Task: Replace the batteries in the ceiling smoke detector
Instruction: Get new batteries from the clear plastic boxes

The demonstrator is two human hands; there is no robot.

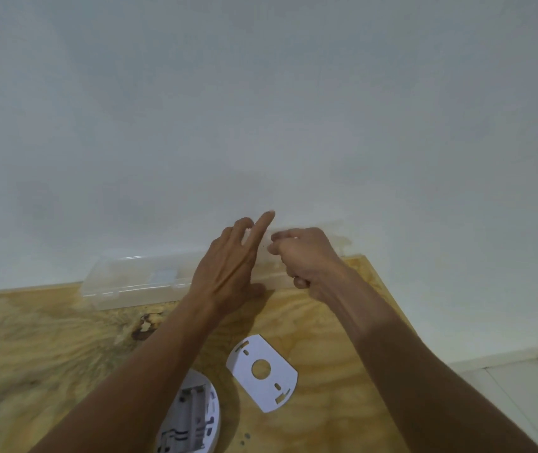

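The white round smoke detector (pixel 192 420) lies face down at the near edge of the plywood table (pixel 48 354), its battery bay showing, and my left forearm hides part of it. Its flat white mounting plate (pixel 262 371) lies to the right of it. A clear plastic box (pixel 136 282) stands at the back against the wall. My left hand (pixel 228 266) is over the right part of the box, fingers spread and index raised, thumb down at the box's front edge. My right hand (pixel 306 256) is beside it with fingers curled tight. What it pinches is too small to tell.
A white wall (pixel 261 109) rises right behind the table. The table's right edge runs diagonally past my right forearm, with a white surface (pixel 516 380) beyond it. A dark knot (pixel 145 326) marks the plywood in front of the box.
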